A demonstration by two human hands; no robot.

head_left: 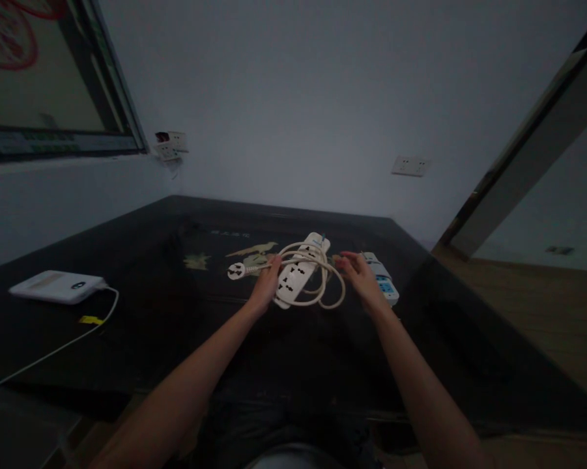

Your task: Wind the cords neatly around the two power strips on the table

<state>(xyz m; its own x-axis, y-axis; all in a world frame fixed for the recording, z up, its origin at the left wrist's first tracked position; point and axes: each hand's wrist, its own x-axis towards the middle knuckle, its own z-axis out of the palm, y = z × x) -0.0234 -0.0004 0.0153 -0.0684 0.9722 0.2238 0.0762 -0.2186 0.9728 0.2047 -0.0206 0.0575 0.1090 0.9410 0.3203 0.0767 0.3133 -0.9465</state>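
A white power strip (299,270) lies on the dark table (186,319) with its cream cable (322,286) looped over and around it. The cable's plug (235,270) sticks out to the left. My left hand (266,284) is closed on the cable near the plug end, at the strip's left side. My right hand (357,276) pinches the cable loop at the strip's right side. A second, smaller white and blue power strip (384,281) lies just behind my right hand.
A white flat device (56,286) with a white cord (78,335) rests at the table's left edge, a yellow tag (90,320) beside it. Wall sockets (410,165) sit on the back wall, others (171,144) in the left corner. Wooden floor lies to the right.
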